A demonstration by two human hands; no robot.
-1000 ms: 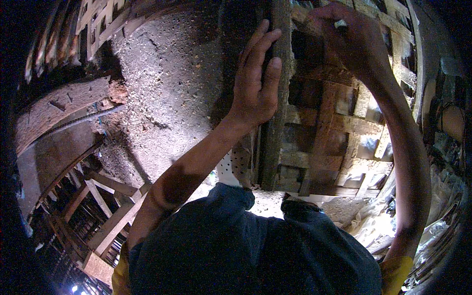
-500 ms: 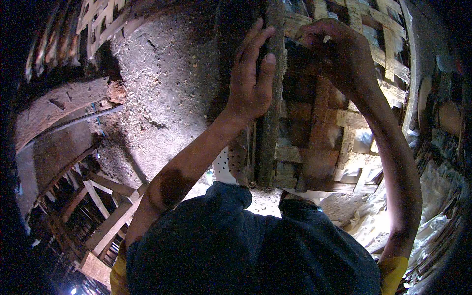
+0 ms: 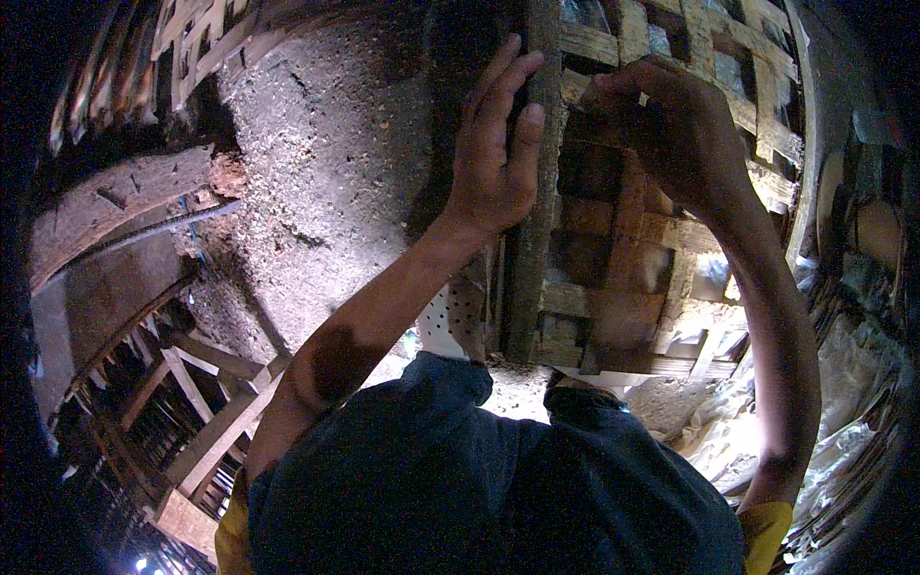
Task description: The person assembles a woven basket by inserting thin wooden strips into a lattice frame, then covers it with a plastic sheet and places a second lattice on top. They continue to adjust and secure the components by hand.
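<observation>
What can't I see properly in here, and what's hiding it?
All in the head view:
Whether the right hand grips anything: the hand itself and dark shadow hide it.
The top end of the wooden post: cut off by the upper edge.
What the dotted white thing is: the left forearm and dark blue clothing cover parts.

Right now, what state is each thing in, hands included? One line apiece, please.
Left hand: open, fingers extended, seemingly against the rail.
Right hand: fingers curled, over the lattice; whether it grips anything is unclear.
Dark wooden rail: straight, along the lattice's left edge.
Woven lattice: gaps between strips, part shaded, part brightly lit.
Pale sheeting: crumpled.
Plank at far left: nails jutting out.
</observation>
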